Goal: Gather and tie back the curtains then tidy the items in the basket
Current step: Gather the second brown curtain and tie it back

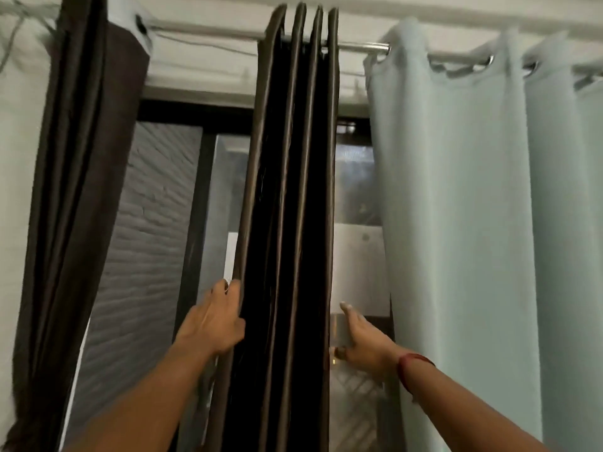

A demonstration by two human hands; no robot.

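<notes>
The dark brown pleated curtain (293, 207) hangs bunched at centre (twelve to six o'clock). The left hand (213, 318) grips its left edge; the right hand (362, 340) spreads wide, fingers straight, beside its right edge.

Single head-worn view, wide-angle, tilted upward from close range. Faces a window (153, 223) straight on; curtain rod (362, 46) runs across the top edge. Both forearms enter from the bottom edge. Dark curtain (293, 190) fills centre, near lens. Edges blurred.
</notes>
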